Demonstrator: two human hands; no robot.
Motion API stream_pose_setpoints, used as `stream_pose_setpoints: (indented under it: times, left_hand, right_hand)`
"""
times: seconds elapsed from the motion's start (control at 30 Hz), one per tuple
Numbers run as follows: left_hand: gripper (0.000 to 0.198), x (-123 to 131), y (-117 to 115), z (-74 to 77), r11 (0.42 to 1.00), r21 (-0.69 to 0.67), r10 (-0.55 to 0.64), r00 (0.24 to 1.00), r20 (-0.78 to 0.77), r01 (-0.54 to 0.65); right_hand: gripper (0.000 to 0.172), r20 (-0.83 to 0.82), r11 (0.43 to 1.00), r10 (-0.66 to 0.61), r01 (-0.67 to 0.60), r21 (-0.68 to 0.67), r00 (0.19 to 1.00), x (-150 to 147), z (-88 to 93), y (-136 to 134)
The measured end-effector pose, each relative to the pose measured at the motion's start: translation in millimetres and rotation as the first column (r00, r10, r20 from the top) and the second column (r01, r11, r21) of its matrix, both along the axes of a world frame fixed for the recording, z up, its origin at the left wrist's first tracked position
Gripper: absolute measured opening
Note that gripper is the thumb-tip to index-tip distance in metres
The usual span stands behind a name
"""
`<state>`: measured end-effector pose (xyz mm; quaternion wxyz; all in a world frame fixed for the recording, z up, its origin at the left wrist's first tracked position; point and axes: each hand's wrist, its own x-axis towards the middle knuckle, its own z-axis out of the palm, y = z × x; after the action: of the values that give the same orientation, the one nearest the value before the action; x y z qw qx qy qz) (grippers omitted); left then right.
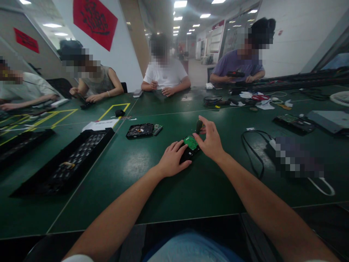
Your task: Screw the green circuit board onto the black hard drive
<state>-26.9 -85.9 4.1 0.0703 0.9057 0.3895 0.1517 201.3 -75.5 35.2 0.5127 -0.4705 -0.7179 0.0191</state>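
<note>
A black hard drive (188, 155) with a green circuit board (191, 142) facing up lies on the green table in front of me. My left hand (172, 159) grips it from the left, fingers over its top face and thumb along its near edge. Above the drive's far right side, my right hand (211, 141) has its fingers around the dark handle of a screwdriver (199, 126), held roughly upright. The screwdriver's tip is too small to make out. Left of the hands lies another opened hard drive (140, 130), with a small loose circuit board (157, 129) against it.
Long black trays (79, 156) stand at left beside white paper (100, 124). To the right are a black cable (255, 156), a blurred-out object (297, 156), another drive (294, 123) and a grey box (329, 122). Several people sit across the table.
</note>
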Motion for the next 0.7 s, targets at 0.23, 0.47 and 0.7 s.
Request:
stream_pose_setpoints:
  times: [0.23,0.47,0.7]
  left_hand:
    - [0.075,0.3,-0.5,0.0,1.000,-0.002,0.004,1.000,-0.010,-0.004]
    - [0.078,-0.2,0.7,-0.2,1.000,-0.016,0.010,1.000,-0.013,-0.010]
    - [0.077,-0.3,-0.3,1.1,1.000,-0.018,0.005,1.000,-0.005,-0.005]
  right_hand:
    - [0.076,-0.014,1.000,-0.008,0.008,-0.017,1.000,-0.6,0.0,-0.2]
    - [0.080,-0.011,1.000,-0.004,0.004,-0.023,1.000,-0.8,-1.5,0.1]
    - [0.080,-0.007,1.000,-0.011,0.011,-0.016,1.000,-2.0,0.6,-1.5]
